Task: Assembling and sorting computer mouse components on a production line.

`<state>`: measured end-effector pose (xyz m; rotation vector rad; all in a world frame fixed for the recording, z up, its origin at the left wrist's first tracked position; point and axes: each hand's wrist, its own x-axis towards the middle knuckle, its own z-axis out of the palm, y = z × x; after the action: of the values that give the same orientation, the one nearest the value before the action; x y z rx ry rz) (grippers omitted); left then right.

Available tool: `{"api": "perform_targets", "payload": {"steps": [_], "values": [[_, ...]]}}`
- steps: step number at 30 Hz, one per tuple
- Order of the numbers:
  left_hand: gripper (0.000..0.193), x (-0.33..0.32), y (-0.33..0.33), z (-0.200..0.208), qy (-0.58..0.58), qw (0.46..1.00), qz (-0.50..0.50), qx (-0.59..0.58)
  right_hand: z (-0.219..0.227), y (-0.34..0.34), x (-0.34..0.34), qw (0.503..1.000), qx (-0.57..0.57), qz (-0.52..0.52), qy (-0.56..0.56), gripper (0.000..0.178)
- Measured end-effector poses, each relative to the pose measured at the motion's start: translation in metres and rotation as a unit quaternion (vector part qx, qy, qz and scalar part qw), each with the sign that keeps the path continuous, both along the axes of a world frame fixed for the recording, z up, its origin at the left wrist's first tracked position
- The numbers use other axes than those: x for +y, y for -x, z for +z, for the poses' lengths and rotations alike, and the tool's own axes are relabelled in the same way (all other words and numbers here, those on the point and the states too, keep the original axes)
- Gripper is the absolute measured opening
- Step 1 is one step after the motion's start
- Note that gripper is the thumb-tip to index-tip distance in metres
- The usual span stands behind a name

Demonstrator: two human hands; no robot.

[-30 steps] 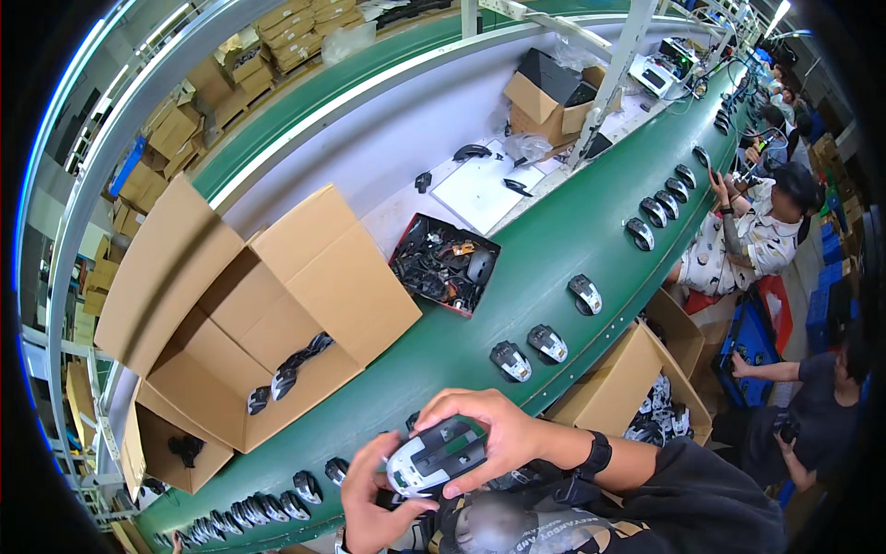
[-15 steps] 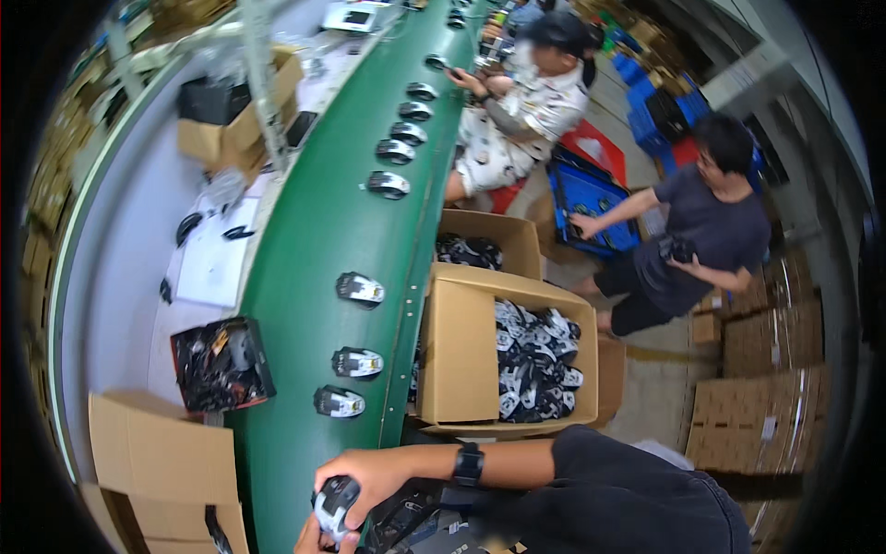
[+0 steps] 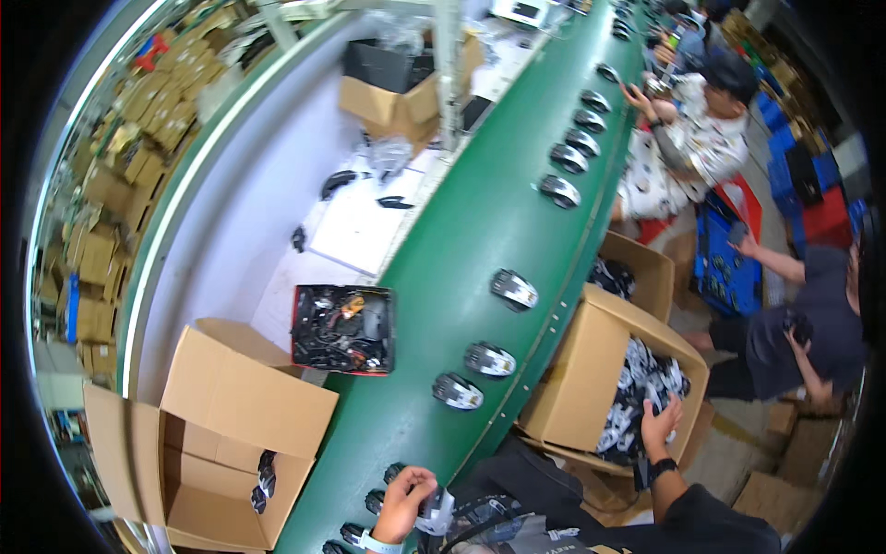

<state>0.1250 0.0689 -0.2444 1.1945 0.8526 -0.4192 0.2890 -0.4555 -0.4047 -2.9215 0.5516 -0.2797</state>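
My left hand (image 3: 406, 503), a pale band on its wrist, is closed on a black-and-white computer mouse (image 3: 439, 513) at the belt's near right edge. My right hand (image 3: 661, 421), wearing a dark watch, reaches over an open carton (image 3: 574, 383) heaped with black-and-white mouse pieces (image 3: 632, 397); its fingers are apart and nothing shows in them. Beside my left hand, several mice (image 3: 375, 500) lie on the green conveyor belt (image 3: 415, 415). Farther up the belt lie a mouse (image 3: 459, 391), another mouse (image 3: 490, 360) and a third mouse (image 3: 514, 289).
At the left stands an open carton (image 3: 208, 489) with a few dark pieces inside. A black-and-red box (image 3: 343, 330) of jumbled parts sits at the belt's left edge. Two co-workers are on the right, one beside a blue crate (image 3: 729, 268). Another carton (image 3: 646, 277) stands behind the near one.
My right hand has let go of the mouse and moved right, over the carton. My left hand keeps the mouse. The view has swung left, showing more mice on the near belt.
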Motion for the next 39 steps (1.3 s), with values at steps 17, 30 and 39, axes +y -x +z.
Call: {"api": "perform_targets", "payload": {"steps": [17, 30, 39], "values": [[0.060, -0.020, 0.069, 0.020, 0.070, 0.943, 0.317, 0.080, -0.044, -0.283, 0.744, 0.732, 0.060, 0.606, -0.305, 0.023], [0.065, 0.005, 0.081, 0.003, 0.058, 0.931, 0.309, 0.184, -0.077, -0.250, 0.850, 0.776, 0.175, 0.512, -0.323, 0.034], [0.064, 0.028, 0.050, -0.008, 0.100, 0.934, 0.296, 0.175, -0.088, -0.283, 0.829, 0.646, 0.078, 0.656, -0.382, 0.025]]}}
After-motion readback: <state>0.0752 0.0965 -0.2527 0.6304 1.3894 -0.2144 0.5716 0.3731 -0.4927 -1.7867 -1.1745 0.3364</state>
